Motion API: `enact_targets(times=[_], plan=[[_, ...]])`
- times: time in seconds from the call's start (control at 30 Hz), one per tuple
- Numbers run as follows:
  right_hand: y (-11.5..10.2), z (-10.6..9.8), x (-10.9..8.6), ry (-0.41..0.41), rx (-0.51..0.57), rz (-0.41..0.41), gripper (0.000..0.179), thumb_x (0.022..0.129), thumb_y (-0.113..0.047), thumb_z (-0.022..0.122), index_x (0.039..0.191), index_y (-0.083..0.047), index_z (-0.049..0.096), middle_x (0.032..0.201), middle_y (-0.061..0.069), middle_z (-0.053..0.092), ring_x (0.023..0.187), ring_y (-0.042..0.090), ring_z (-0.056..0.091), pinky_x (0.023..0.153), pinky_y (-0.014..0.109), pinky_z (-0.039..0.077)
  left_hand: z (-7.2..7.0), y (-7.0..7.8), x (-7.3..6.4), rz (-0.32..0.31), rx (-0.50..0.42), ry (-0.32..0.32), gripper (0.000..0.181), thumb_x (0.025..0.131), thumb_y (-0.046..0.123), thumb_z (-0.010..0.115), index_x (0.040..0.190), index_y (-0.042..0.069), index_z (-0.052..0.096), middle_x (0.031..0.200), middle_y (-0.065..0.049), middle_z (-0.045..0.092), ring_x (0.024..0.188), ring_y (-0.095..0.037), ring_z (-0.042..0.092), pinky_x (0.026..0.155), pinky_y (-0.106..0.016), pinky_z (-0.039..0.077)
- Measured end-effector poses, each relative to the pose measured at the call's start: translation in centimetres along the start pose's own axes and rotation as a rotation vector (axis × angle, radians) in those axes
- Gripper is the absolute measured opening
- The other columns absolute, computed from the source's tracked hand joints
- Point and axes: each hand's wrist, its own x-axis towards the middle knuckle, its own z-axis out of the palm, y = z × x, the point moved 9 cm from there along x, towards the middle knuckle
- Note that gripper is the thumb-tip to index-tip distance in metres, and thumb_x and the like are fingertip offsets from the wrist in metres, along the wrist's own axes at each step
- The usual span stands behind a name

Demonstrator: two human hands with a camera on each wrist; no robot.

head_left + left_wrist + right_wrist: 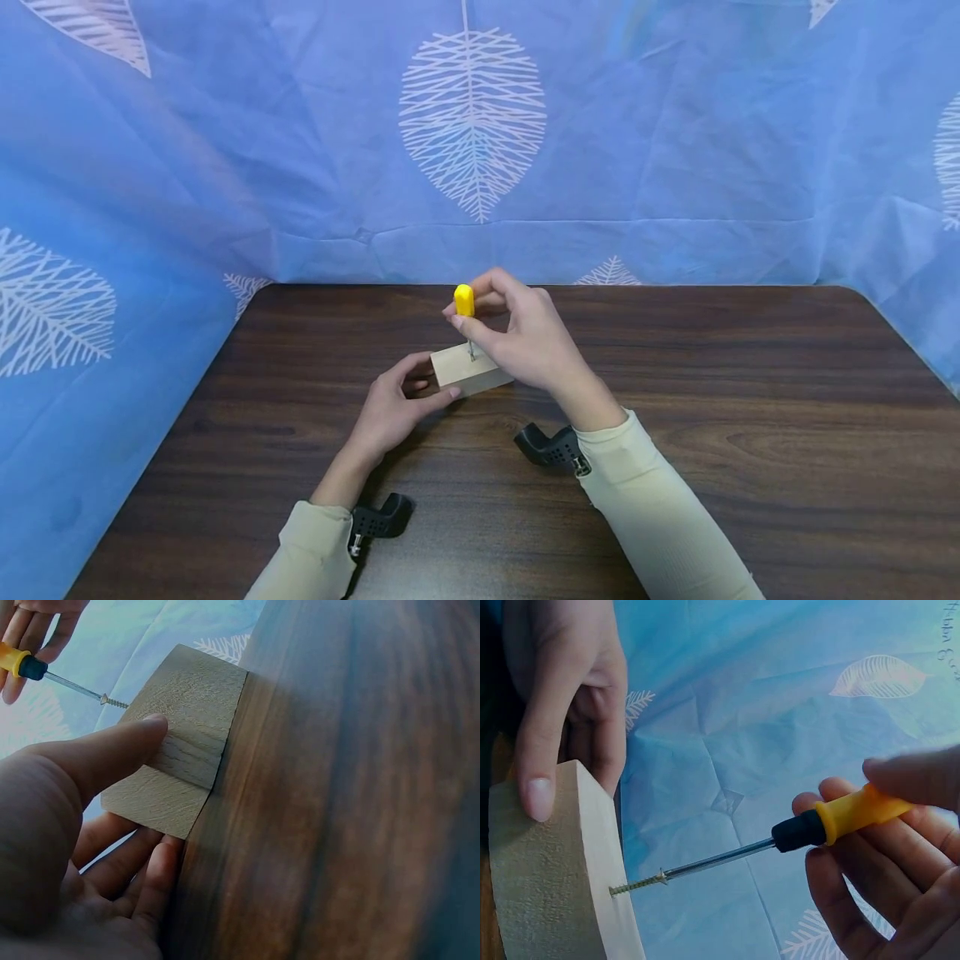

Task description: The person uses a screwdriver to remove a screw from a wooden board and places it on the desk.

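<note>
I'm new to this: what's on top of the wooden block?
A screw stands on the wooden block, a screwdriver at its head. Any part inside the block is hidden; in the head view, the right grip covers some of the top.

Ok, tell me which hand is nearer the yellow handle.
Right. The right hand holds the handle; the left hand is below and apart from it, holding the wooden block.

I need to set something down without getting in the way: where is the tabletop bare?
Widest patch: the tabletop between the right sleeve and the right edge. A smaller one lies between the left hand and the left edge. Crowded: the middle, with right hand, wooden block, screw and yellow screwdriver.
</note>
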Motion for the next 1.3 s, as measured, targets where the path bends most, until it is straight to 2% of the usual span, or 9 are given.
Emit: enact_targets(times=[0.07,0.27,0.43,0.63,0.77,0.87,1.1,1.3], plan=[[0.0,0.0,0.0,0.023,-0.005,-0.006,0.015,0.101,-0.014,0.077,0.114,-0.013,0.069,0.110,-0.002,0.084,0.108,0.016,0.079,0.100,0.046,0.056,0.0,-0.1,0.0,-0.002,-0.004,0.002,0.060,0.092,0.030,0.088,0.147,0.023,0.064,0.147,-0.008,0.066,0.135,-0.032,0.063,0.116,-0.053,0.052],[0.1,-0.2,0.0,0.115,-0.037,-0.009,0.020,0.097,-0.028,0.083,0.108,-0.015,0.074,0.100,-0.003,0.080,0.093,0.013,0.076,0.082,0.042,0.061,-0.1,0.0,0.0,0.001,-0.008,0.003,0.061,0.092,0.031,0.088,0.147,0.023,0.064,0.148,-0.008,0.065,0.135,-0.032,0.062,0.116,-0.054,0.051],[-0.4,-0.8,0.0,0.182,-0.074,-0.065,0.018,0.091,-0.025,0.089,0.101,-0.014,0.077,0.095,0.000,0.071,0.086,0.014,0.070,0.079,0.045,0.062,-0.1,0.1,0.1,0.004,-0.005,0.004,0.060,0.093,0.031,0.087,0.147,0.022,0.063,0.149,-0.008,0.065,0.135,-0.032,0.062,0.116,-0.055,0.051],[-0.6,-0.7,0.0,0.169,-0.081,-0.089,0.016,0.091,-0.020,0.089,0.099,-0.012,0.078,0.096,0.001,0.073,0.085,0.014,0.070,0.078,0.035,0.060,-0.1,0.1,0.0,0.006,-0.007,0.009,0.060,0.093,0.029,0.087,0.147,0.021,0.064,0.148,-0.010,0.065,0.134,-0.033,0.063,0.115,-0.055,0.052],[-0.4,-1.0,0.0,0.182,-0.079,-0.061,0.025,0.092,-0.017,0.088,0.113,-0.010,0.076,0.097,0.002,0.076,0.084,0.014,0.071,0.077,0.034,0.060,-0.2,0.1,0.0,0.010,-0.009,0.011,0.059,0.093,0.028,0.087,0.146,0.020,0.064,0.147,-0.010,0.065,0.134,-0.034,0.063,0.115,-0.054,0.052],[-0.1,-1.2,0.0,0.190,-0.058,-0.028,0.031,0.092,-0.016,0.088,0.116,-0.009,0.070,0.097,0.003,0.077,0.083,0.015,0.072,0.077,0.035,0.060,-0.2,0.1,-0.1,0.010,-0.011,0.009,0.058,0.092,0.027,0.088,0.146,0.021,0.065,0.147,-0.009,0.066,0.135,-0.032,0.063,0.116,-0.053,0.052],[0.2,-1.3,-0.1,0.165,-0.034,0.026,0.024,0.092,-0.015,0.088,0.104,-0.010,0.068,0.097,0.004,0.078,0.081,0.016,0.072,0.071,0.032,0.057,-0.1,0.1,-0.1,0.006,-0.006,0.002,0.059,0.092,0.028,0.088,0.146,0.023,0.064,0.148,-0.007,0.065,0.135,-0.032,0.063,0.117,-0.052,0.052],[0.1,-1.3,-0.1,0.145,-0.020,0.011,0.018,0.094,-0.012,0.085,0.105,-0.007,0.072,0.099,0.007,0.080,0.084,0.019,0.073,0.076,0.041,0.059,-0.1,0.1,-0.1,0.012,0.004,0.004,0.059,0.093,0.029,0.088,0.147,0.023,0.064,0.147,-0.009,0.065,0.135,-0.034,0.063,0.115,-0.054,0.052]])
